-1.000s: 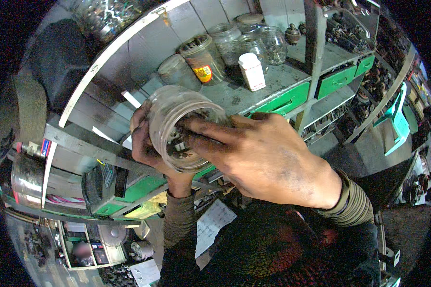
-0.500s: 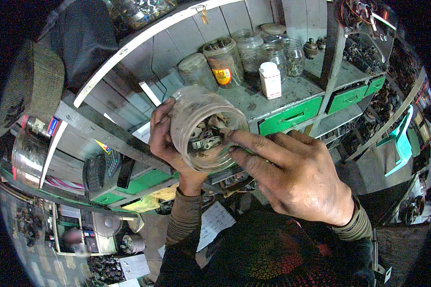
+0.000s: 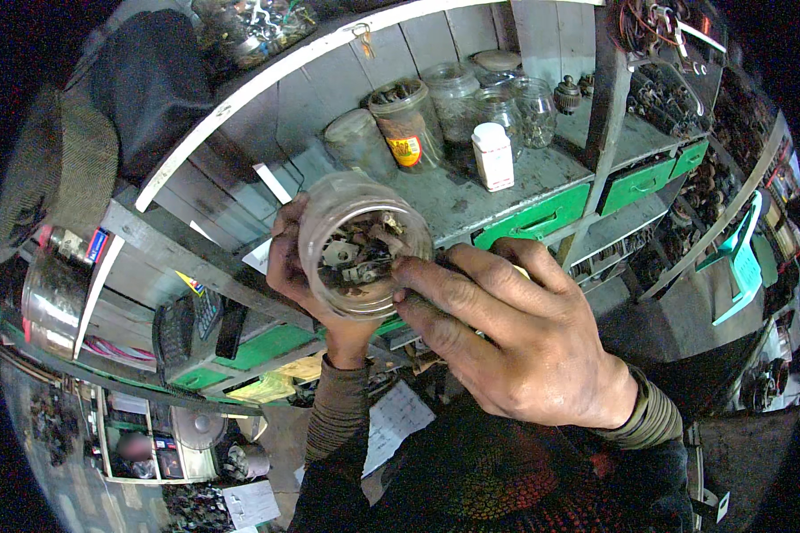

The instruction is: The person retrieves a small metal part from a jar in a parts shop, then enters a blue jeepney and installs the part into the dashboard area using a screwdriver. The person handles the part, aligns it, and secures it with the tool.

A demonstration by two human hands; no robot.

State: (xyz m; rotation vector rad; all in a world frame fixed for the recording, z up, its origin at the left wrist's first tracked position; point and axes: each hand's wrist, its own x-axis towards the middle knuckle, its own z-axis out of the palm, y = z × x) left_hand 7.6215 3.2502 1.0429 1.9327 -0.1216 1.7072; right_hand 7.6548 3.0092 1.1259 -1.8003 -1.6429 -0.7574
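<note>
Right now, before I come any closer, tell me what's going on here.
A person's left hand holds a clear jar tilted, its open mouth facing the wearer. Small metal parts lie inside. The right hand has its fingertips at the jar's mouth; whether they pinch anything can't be made out. Beyond, a white bottle stands in front of several other jars on a shelf above green drawers.

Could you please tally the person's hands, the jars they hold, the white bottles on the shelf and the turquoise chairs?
Hands, left hand and right hand: 2
Held jar: 1
White bottle: 1
Turquoise chair: 1
Total: 5
</note>
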